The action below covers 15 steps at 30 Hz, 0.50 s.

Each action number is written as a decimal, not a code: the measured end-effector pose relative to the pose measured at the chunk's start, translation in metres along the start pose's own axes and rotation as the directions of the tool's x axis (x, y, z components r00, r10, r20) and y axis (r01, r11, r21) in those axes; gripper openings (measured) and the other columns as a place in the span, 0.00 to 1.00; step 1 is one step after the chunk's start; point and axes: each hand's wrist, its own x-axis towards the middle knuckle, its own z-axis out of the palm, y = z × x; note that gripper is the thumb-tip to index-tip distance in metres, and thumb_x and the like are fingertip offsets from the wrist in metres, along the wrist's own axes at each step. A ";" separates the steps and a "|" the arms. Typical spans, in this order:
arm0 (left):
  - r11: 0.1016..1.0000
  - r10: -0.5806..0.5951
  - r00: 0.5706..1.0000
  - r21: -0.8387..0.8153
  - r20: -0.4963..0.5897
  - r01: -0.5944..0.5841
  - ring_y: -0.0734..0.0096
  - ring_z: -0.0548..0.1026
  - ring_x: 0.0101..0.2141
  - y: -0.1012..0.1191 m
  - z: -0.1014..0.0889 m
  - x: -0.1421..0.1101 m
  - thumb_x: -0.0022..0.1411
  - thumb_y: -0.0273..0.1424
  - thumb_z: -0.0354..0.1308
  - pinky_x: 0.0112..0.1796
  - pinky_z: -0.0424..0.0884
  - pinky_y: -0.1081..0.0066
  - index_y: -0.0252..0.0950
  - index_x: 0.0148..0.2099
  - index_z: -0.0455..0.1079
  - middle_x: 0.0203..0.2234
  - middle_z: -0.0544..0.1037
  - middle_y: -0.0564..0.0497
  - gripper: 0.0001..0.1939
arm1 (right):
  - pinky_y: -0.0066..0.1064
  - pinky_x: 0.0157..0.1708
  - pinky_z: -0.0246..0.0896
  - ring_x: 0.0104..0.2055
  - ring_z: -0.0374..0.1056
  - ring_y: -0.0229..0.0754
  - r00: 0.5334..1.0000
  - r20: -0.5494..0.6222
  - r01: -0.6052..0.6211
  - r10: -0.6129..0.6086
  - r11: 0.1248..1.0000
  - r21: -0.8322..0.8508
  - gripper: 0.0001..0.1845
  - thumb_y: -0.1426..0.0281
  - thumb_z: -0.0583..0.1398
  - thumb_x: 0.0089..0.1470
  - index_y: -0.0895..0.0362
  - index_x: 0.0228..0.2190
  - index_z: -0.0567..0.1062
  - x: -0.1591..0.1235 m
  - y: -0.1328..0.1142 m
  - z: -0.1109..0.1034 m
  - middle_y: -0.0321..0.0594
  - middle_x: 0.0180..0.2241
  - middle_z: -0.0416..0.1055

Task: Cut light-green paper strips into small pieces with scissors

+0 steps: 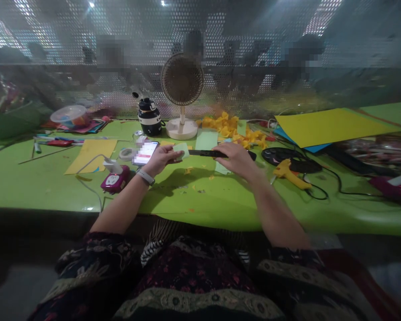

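Note:
My left hand (161, 159), with a white watch on its wrist, pinches a small pale green piece of paper (182, 152). My right hand (234, 157) is closed around a long, slim black tool (205, 153), whose kind I cannot make out. The tool's narrow end points left and meets or nearly meets the paper's right edge. Under and behind the hands lie a larger pale green sheet (206, 138) and a small pale green scrap (222, 168). A lit phone (146, 154) rests just behind my left hand.
On the green table (173, 203) stand a fan (182, 129), a black-and-white bottle (149, 118) and a purple power socket (115, 180) with a cable. Yellow paper petals (225, 127) lie behind. A yellow glue gun (291, 174) and a black round tray (289, 159) are right.

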 end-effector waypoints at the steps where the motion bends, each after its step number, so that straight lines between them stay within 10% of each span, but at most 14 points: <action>1: 1.000 -0.005 1.000 0.004 0.004 0.005 0.70 0.82 0.35 -0.001 0.000 0.000 0.45 0.35 0.78 0.42 0.80 0.69 0.31 0.39 0.77 0.35 0.83 0.46 0.21 | 0.53 0.55 0.63 0.52 0.71 0.58 1.000 0.002 0.000 0.000 1.000 -0.005 0.17 0.69 0.60 0.59 0.54 0.49 0.80 0.000 0.000 0.000 0.49 0.49 0.78; 15: 1.000 -0.006 0.998 -0.023 0.070 0.007 0.69 0.81 0.37 -0.009 0.006 0.001 0.48 0.39 0.77 0.43 0.80 0.66 0.33 0.41 0.78 0.37 0.83 0.46 0.21 | 0.51 0.53 0.62 0.52 0.71 0.57 0.999 0.031 0.015 -0.014 0.999 -0.037 0.18 0.70 0.60 0.59 0.54 0.50 0.79 0.001 0.000 0.011 0.49 0.49 0.79</action>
